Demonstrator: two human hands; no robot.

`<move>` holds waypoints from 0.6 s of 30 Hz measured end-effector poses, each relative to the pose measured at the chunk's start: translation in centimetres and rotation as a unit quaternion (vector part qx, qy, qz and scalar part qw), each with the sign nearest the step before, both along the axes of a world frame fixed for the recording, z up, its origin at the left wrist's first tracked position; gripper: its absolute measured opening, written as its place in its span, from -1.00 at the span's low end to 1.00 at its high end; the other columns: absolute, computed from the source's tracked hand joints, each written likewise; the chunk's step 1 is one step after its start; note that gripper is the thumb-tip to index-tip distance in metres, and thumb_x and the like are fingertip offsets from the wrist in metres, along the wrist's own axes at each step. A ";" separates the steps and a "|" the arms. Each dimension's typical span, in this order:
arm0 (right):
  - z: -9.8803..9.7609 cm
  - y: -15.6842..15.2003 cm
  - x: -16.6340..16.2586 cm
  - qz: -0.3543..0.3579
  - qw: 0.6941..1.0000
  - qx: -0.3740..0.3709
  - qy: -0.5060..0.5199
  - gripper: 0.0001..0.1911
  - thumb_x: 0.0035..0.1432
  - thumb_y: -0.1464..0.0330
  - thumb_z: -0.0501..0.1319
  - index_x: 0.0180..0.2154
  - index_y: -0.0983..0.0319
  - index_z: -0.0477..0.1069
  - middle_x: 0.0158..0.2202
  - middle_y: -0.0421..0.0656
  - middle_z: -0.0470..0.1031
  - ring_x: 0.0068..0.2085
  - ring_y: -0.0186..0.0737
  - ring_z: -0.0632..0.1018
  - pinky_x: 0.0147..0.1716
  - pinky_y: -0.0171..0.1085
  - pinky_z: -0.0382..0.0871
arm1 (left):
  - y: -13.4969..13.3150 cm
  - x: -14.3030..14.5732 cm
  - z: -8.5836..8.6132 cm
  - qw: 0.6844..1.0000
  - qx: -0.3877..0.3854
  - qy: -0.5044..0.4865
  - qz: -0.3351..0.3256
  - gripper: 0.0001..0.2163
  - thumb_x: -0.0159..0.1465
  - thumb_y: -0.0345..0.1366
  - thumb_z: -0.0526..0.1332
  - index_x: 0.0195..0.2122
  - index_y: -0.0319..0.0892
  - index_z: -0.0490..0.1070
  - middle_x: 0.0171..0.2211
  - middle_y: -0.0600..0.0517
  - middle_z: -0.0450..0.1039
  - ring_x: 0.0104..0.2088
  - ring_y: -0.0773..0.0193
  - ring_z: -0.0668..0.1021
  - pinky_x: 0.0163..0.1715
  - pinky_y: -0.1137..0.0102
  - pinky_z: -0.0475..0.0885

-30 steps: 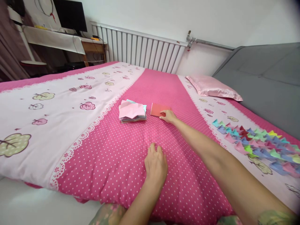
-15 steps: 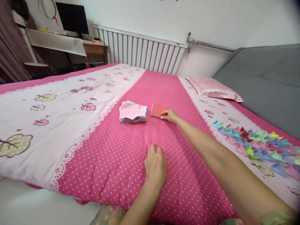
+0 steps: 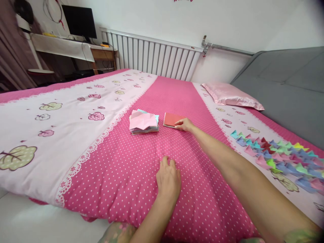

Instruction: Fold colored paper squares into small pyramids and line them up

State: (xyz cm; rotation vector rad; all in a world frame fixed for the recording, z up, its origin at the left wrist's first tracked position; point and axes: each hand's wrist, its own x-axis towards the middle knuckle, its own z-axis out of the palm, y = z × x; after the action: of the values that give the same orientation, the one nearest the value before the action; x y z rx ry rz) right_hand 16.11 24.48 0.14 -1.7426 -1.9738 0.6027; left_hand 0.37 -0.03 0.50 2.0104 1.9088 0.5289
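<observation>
A flat stack of square paper with a red sheet (image 3: 172, 118) on top lies on the pink dotted bedcover (image 3: 121, 165). At its near right edge is my right hand (image 3: 186, 125), thumb and fingers closed on the paper's edge. Left of that stack sits a thicker, uneven pile of creased paper (image 3: 143, 119), pink on top with light blue showing behind. My left hand (image 3: 169, 177) rests palm down on the bedcover, nearer to me, fingers slightly apart and holding nothing.
Rows of small folded paper pieces (image 3: 286, 153) in many colours stand on the bed at the right. Behind them are a pink pillow (image 3: 231, 94) and a grey headboard (image 3: 283, 74). A white radiator (image 3: 152, 54) and a desk with a monitor (image 3: 79, 22) are beyond the bed.
The view has shifted very slightly. My right hand stays at the red paper's edge and my left hand keeps its place on the bedcover.
</observation>
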 end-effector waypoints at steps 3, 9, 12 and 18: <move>0.4 -0.4 0.0 -0.003 1.000 0.008 -0.009 -0.71 -0.19 0.29 0.31 -0.32 0.21 0.52 -0.43 -0.19 0.55 -0.47 -0.31 0.48 -0.43 -0.35 0.35 | 0.0 0.0 0.0 1.000 -0.002 0.002 0.002 -0.80 0.18 -0.35 0.01 -0.20 -0.19 0.33 -0.01 -0.11 0.23 -0.18 0.17 0.42 -0.38 0.36 0.38; 1.0 -1.0 -0.2 -0.019 0.998 0.037 -0.041 -0.80 -0.13 0.23 0.26 -0.47 0.22 0.53 -0.60 -0.23 0.49 -0.52 -0.31 0.44 -0.48 -0.37 0.31 | 0.0 0.0 -0.1 1.000 -0.006 -0.001 0.003 -0.80 0.17 -0.34 0.03 -0.20 -0.18 0.32 0.00 -0.11 0.22 -0.17 0.17 0.42 -0.38 0.36 0.38; 1.2 -1.1 -0.6 -0.040 0.995 0.066 -0.058 -0.79 -0.05 0.25 0.19 -0.53 0.23 0.52 -0.60 -0.23 0.49 -0.48 -0.28 0.46 -0.45 -0.36 0.30 | 0.0 0.0 -0.1 1.000 -0.003 -0.001 0.002 -0.80 0.18 -0.34 0.02 -0.20 -0.18 0.32 0.00 -0.11 0.22 -0.16 0.16 0.41 -0.37 0.35 0.38; 2.5 -2.7 -1.3 -0.130 0.976 0.159 -0.067 -0.73 0.08 0.30 0.07 -0.23 0.20 0.48 -0.25 -0.11 0.52 -0.23 -0.18 0.49 -0.26 -0.25 0.30 | 0.0 -0.2 -0.1 1.000 0.008 -0.015 -0.002 -0.79 0.18 -0.32 0.03 -0.19 -0.18 0.33 0.01 -0.12 0.23 -0.15 0.16 0.42 -0.31 0.34 0.38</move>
State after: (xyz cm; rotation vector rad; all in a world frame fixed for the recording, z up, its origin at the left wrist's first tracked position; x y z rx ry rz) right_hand 14.84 21.78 2.67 -1.8304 -1.7668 0.0774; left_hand 0.21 0.00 0.36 2.0053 1.8875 0.5729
